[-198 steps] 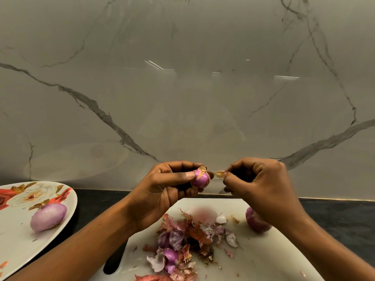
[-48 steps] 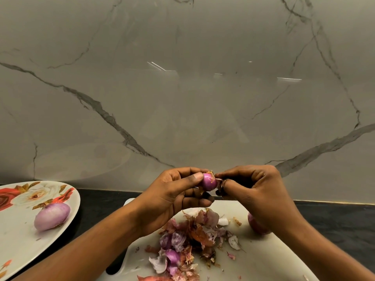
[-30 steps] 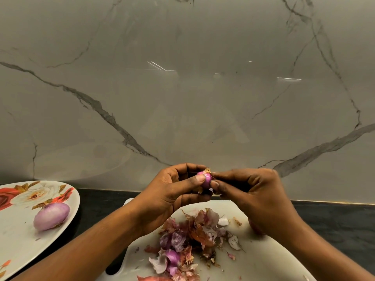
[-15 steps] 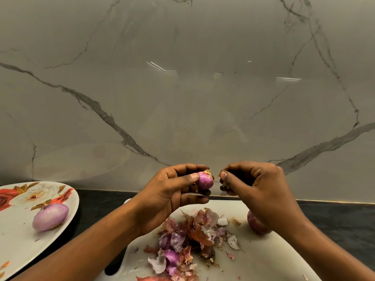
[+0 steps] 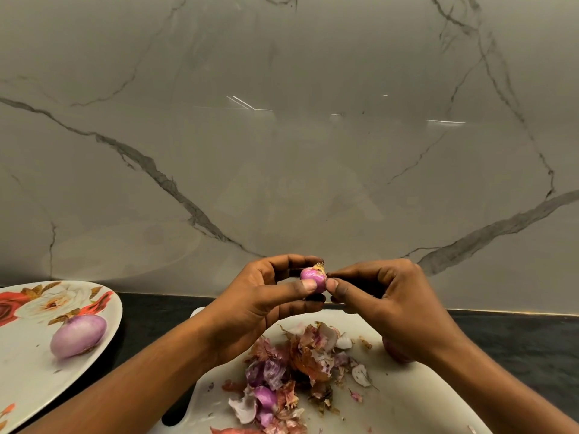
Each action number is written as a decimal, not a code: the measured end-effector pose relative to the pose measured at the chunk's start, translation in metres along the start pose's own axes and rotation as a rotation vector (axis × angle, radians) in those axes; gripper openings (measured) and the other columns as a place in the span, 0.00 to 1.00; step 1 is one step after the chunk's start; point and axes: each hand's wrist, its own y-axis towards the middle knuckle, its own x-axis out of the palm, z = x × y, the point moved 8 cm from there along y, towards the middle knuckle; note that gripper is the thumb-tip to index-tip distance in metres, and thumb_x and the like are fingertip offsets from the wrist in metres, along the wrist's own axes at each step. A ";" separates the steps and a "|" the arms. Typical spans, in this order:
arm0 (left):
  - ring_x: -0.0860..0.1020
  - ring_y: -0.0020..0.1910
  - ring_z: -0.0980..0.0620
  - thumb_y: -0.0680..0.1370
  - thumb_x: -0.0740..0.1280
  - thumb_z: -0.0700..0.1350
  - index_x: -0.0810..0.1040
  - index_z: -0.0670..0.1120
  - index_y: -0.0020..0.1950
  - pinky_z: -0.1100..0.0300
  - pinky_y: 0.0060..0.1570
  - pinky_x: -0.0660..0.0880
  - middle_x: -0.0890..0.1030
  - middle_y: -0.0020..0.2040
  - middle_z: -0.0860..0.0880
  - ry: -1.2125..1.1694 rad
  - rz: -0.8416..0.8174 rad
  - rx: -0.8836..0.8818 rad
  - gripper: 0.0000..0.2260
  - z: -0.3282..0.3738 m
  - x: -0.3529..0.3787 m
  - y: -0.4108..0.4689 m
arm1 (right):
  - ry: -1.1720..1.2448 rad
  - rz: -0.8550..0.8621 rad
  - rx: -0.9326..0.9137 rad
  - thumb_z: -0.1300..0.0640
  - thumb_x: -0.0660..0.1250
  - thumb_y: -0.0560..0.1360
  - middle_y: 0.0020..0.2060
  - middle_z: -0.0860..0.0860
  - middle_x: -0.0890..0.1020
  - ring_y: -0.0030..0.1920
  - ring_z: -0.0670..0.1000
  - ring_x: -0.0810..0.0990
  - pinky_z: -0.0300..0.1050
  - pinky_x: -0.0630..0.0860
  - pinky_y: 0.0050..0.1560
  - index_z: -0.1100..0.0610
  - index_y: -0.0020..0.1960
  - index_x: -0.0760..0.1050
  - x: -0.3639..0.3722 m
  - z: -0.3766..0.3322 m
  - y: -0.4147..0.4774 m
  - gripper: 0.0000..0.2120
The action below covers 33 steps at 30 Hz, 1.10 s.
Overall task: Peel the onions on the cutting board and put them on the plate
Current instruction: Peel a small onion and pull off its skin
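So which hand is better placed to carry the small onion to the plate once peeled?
Left. The left hand holds the small onion, and the plate lies on that side; the right hand only pinches at its tip.

Both forearms enter from the lower corners and meet at lower centre. The left hand (image 5: 250, 308) pinches a small onion (image 5: 313, 278) between thumb and curled fingers. The right hand (image 5: 391, 303) pinches the onion's right side with thumb and forefinger.

One wide-angle camera, worn on the head, looked forward and slightly down, close over the left hand (image 5: 250, 311) and right hand (image 5: 394, 305). Their fingers (image 5: 294, 289) met low in the middle; wall (image 5: 282, 136) filled the view beyond them, board (image 5: 407, 402) beneath them, plate (image 5: 25, 371) to their left.
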 end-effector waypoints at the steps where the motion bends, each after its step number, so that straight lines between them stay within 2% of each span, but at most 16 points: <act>1: 0.85 0.61 0.40 0.75 0.73 0.36 0.82 0.41 0.66 0.54 0.55 0.84 0.86 0.61 0.43 0.015 0.002 0.004 0.19 0.000 0.000 -0.001 | 0.013 -0.006 0.005 0.43 0.73 0.72 0.43 0.40 0.89 0.46 0.43 0.88 0.44 0.86 0.47 0.47 0.54 0.88 0.001 0.000 0.000 0.15; 5: 0.85 0.59 0.41 0.74 0.74 0.34 0.83 0.41 0.65 0.54 0.56 0.84 0.87 0.59 0.44 0.061 0.006 0.016 0.19 0.000 0.001 -0.002 | 0.066 -0.034 0.043 0.42 0.74 0.69 0.40 0.45 0.89 0.42 0.47 0.88 0.46 0.86 0.45 0.47 0.51 0.88 0.002 0.003 0.001 0.14; 8: 0.86 0.58 0.41 0.72 0.74 0.35 0.83 0.41 0.64 0.55 0.54 0.84 0.87 0.58 0.44 0.061 0.010 0.017 0.20 0.001 0.001 -0.002 | 0.096 -0.043 0.061 0.52 0.77 0.73 0.39 0.47 0.89 0.40 0.48 0.88 0.44 0.86 0.43 0.46 0.49 0.87 0.002 0.005 0.001 0.05; 11: 0.86 0.58 0.40 0.72 0.74 0.36 0.84 0.41 0.64 0.54 0.54 0.85 0.87 0.58 0.44 0.066 0.003 0.021 0.20 0.003 0.002 -0.002 | 0.082 -0.018 0.054 0.60 0.75 0.76 0.38 0.48 0.89 0.39 0.49 0.88 0.43 0.86 0.42 0.47 0.47 0.87 -0.001 0.005 0.000 0.08; 14: 0.86 0.58 0.40 0.71 0.75 0.36 0.84 0.41 0.63 0.54 0.54 0.85 0.87 0.58 0.44 0.072 0.009 0.026 0.20 0.003 0.001 -0.002 | 0.138 -0.018 0.072 0.57 0.76 0.75 0.39 0.49 0.89 0.40 0.51 0.89 0.46 0.86 0.43 0.51 0.49 0.88 0.000 0.005 0.001 0.04; 17: 0.86 0.58 0.40 0.71 0.75 0.36 0.84 0.41 0.63 0.53 0.55 0.84 0.87 0.58 0.43 0.085 0.013 0.033 0.20 0.004 0.001 -0.002 | 0.156 -0.029 0.062 0.46 0.76 0.69 0.40 0.49 0.89 0.41 0.50 0.89 0.46 0.86 0.43 0.53 0.51 0.88 0.002 0.003 0.000 0.14; 19: 0.86 0.58 0.40 0.71 0.75 0.36 0.84 0.41 0.63 0.53 0.54 0.84 0.87 0.58 0.43 0.095 0.013 0.038 0.20 0.004 0.001 -0.002 | 0.145 -0.029 0.058 0.45 0.76 0.67 0.40 0.49 0.89 0.41 0.50 0.89 0.46 0.86 0.43 0.53 0.51 0.88 0.002 0.000 -0.001 0.16; 21: 0.86 0.58 0.40 0.71 0.75 0.36 0.84 0.41 0.63 0.54 0.54 0.84 0.87 0.58 0.43 0.094 0.017 0.036 0.20 0.004 0.000 -0.002 | 0.133 -0.021 0.053 0.47 0.76 0.69 0.39 0.49 0.89 0.40 0.51 0.89 0.47 0.87 0.43 0.52 0.50 0.88 0.001 0.000 -0.001 0.13; 23: 0.86 0.58 0.40 0.71 0.75 0.36 0.84 0.41 0.63 0.52 0.54 0.85 0.87 0.58 0.42 0.089 0.014 0.030 0.20 0.003 0.000 -0.002 | 0.123 0.001 0.052 0.56 0.77 0.74 0.39 0.50 0.89 0.40 0.52 0.89 0.49 0.87 0.43 0.53 0.49 0.88 -0.002 0.003 0.000 0.05; 25: 0.86 0.59 0.39 0.72 0.75 0.35 0.84 0.41 0.64 0.51 0.56 0.84 0.87 0.59 0.42 0.088 0.006 0.029 0.20 0.003 0.001 -0.002 | 0.120 0.018 0.056 0.62 0.75 0.76 0.39 0.51 0.89 0.40 0.53 0.89 0.49 0.87 0.43 0.54 0.49 0.88 -0.004 0.003 0.000 0.05; 33: 0.84 0.61 0.37 0.74 0.72 0.34 0.82 0.39 0.67 0.51 0.57 0.84 0.85 0.62 0.39 0.014 -0.020 0.022 0.20 0.003 0.003 -0.001 | 0.058 0.068 0.072 0.63 0.75 0.76 0.37 0.47 0.88 0.37 0.49 0.88 0.41 0.85 0.39 0.49 0.44 0.86 -0.006 0.001 0.000 0.08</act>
